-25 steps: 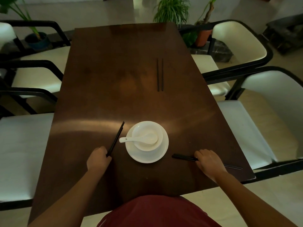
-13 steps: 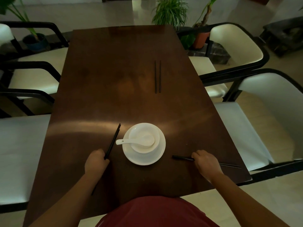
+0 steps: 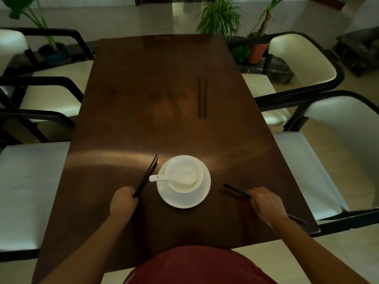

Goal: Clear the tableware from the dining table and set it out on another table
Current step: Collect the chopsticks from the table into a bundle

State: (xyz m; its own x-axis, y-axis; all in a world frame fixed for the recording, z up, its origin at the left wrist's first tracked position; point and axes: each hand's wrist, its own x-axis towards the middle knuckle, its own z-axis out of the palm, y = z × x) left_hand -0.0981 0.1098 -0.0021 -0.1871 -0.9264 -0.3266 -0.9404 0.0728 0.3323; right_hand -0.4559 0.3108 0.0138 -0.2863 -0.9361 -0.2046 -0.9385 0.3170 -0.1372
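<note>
Left hand (image 3: 123, 201) is clenched round a pair of thin black chopsticks (image 3: 148, 174); right hand (image 3: 266, 203) grips another black pair (image 3: 235, 190) — both gathered for carrying, prob. (White porcelain bowl (image 3: 184, 175) w/ spoon sits between, on the dark wooden table (image 3: 143, 109).)

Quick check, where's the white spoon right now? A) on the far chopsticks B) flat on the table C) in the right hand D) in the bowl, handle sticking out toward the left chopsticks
D: the spoon rests in the bowl on the plate, its handle pointing at the chopsticks held in the left hand.

white bowl (image 3: 184, 175), black chopsticks (image 3: 202, 98), brown table (image 3: 143, 103)
</note>
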